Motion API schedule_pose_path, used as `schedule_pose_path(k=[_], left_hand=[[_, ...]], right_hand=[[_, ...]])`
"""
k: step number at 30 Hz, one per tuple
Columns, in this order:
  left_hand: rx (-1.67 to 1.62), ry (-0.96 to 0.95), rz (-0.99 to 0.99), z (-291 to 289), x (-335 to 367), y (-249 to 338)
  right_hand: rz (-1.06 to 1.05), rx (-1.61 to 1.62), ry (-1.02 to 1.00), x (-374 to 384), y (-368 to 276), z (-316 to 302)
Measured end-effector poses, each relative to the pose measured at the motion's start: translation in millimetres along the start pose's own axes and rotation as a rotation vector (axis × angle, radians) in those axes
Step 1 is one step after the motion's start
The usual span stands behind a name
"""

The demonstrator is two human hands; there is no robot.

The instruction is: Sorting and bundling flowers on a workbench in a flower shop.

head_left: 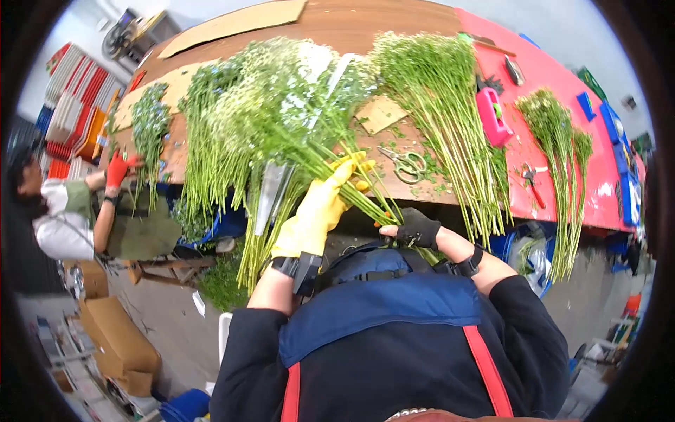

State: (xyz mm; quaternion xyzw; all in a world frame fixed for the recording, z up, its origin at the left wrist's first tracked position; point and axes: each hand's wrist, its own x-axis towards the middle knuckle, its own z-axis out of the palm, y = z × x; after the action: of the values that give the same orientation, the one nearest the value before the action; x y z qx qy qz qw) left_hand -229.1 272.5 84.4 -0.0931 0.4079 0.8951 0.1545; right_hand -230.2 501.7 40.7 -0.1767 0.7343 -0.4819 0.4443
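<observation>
My left hand [320,205], in a yellow rubber glove, is closed around a bunch of white-flowered stems [299,148]. The bunch slants up and left over the table, its flower heads slightly blurred. Close to my apron, my right hand [420,229], in a black fingerless glove, grips the lower stem ends; its fingers are partly hidden. Green-handled scissors [408,167] lie on the table just beyond my hands. A big heap of similar stems [443,119] rests to the right, and another pile [218,133] to the left. Clear wrapping [274,193] hangs over the edge beside my left hand.
Beyond the pink table cover [517,179] lie red-handled pruners [534,186], a pink jug [492,116] and a smaller flower bundle [555,141]. At left, a person's red-gloved hand [121,170] touches blue flowers [150,116]. A cardboard box [119,337] stands on the floor.
</observation>
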Motion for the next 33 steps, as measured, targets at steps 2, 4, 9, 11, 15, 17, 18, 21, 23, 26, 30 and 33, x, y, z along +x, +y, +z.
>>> schedule_pose_path(k=[2, 4, 9, 11, 15, 17, 18, 21, 23, 26, 30, 33], left_hand=[[0.116, 0.028, -0.007, 11.4, 1.9, 6.5], [0.157, 0.033, -0.047, 29.6, 1.1, 14.0], [0.185, 0.004, -0.059, 28.6, 11.8, 0.3], [0.176, -0.018, -0.136, 25.3, 20.6, -3.0], [0.123, -0.051, -0.238, 24.0, 42.8, -11.9], [0.097, -0.067, -0.288, 30.2, 50.1, -10.7], [0.142, -0.151, -0.22, 31.0, 52.0, -11.3], [0.237, -0.342, -0.167, 37.0, 65.0, -4.5], [0.089, -0.455, -0.193, 44.1, 69.9, -0.2], [-0.031, -0.353, -0.17, 56.6, 81.5, -8.8], [-0.206, -0.185, -0.143, 59.5, 105.8, -22.9], [-0.135, 0.002, -0.239, 70.4, 123.9, -22.0]], right_hand=[[-0.027, -0.029, 0.031, -3.1, 2.8, -10.5], [-0.049, -0.057, 0.069, -6.2, 8.2, -18.6], [-0.13, -0.072, -0.094, -15.2, 37.8, -22.4], [-0.156, -0.031, -0.106, -17.7, 45.1, -25.0], [-0.105, 0.048, -0.141, -18.1, 71.6, -31.4], [-0.041, 0.069, -0.171, -19.0, 75.0, -37.4], [-0.041, 0.078, -0.167, -20.4, 75.6, -39.6], [-0.142, 0.256, -0.149, -19.9, 79.2, -50.1], [-0.234, 0.385, -0.17, -16.1, 80.1, -58.6], [-0.22, 0.382, -0.211, -8.0, 75.5, -70.4], [-0.219, 0.309, -0.3, 3.7, 75.8, -87.0], [-0.26, 0.096, -0.317, 5.5, 71.5, -117.8]])
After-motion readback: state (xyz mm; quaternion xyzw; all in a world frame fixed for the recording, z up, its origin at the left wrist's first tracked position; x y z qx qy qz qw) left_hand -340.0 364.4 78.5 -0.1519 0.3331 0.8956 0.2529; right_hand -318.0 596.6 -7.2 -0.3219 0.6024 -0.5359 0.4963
